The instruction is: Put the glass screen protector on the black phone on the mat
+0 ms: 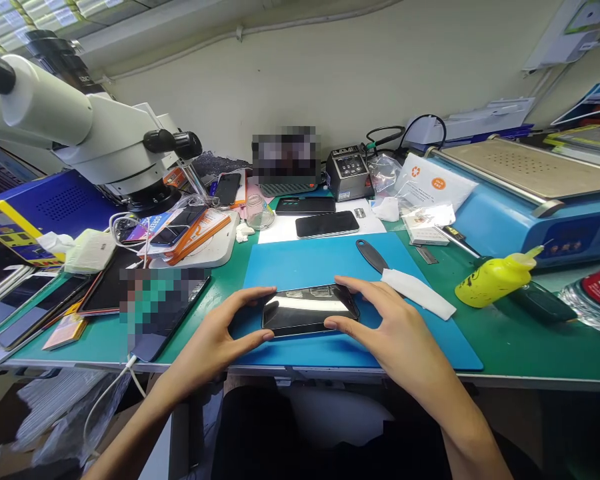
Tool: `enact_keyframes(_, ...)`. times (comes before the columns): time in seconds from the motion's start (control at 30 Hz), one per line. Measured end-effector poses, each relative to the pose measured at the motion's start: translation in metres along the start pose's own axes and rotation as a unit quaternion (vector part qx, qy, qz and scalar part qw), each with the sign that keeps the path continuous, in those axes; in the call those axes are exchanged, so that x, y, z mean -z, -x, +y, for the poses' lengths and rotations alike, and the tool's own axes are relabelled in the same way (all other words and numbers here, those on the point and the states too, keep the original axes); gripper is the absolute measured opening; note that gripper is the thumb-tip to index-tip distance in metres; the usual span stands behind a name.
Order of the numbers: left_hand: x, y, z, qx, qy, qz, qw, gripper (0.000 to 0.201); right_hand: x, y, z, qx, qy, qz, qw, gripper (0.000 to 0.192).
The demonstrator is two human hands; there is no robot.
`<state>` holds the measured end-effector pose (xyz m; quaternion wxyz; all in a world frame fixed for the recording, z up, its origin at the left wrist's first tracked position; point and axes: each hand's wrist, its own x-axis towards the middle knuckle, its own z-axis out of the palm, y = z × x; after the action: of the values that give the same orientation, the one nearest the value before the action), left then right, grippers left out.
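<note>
The smartphone (309,310) lay flat on the blue work mat (305,263), near the front edge of the bench, its dark glass catching the ceiling light. The person's left hand (225,333) pinched the phone's left end, thumb at the near edge and forefinger curled over the far corner. The right hand (385,323) gripped the right end the same way, thumb against the near edge and fingers over the top corner. Both hands were closed on the phone, which rested on the mat.

Just right of the right hand lay a white wipe (419,293), and beyond it a black spudger (373,255). A yellow squeeze bottle (495,280) lay on its side on the green bench cover further right. Two more dark phones (327,224) sat on white paper behind the mat. A white microscope (75,127) stood over the left side, and a blue screen separator machine (530,200) filled the right.
</note>
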<state>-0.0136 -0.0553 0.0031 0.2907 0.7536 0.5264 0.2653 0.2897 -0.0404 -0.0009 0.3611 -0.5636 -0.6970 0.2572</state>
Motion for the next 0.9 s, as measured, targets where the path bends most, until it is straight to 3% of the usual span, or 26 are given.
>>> enact_keyframes(0.9,-0.0027,0.0001,-0.0015,0.011,0.010,-0.001,1.000,0.058,0.0004,-0.0003,0.0038,0.012,-0.002,-0.005,1.000,0.055)
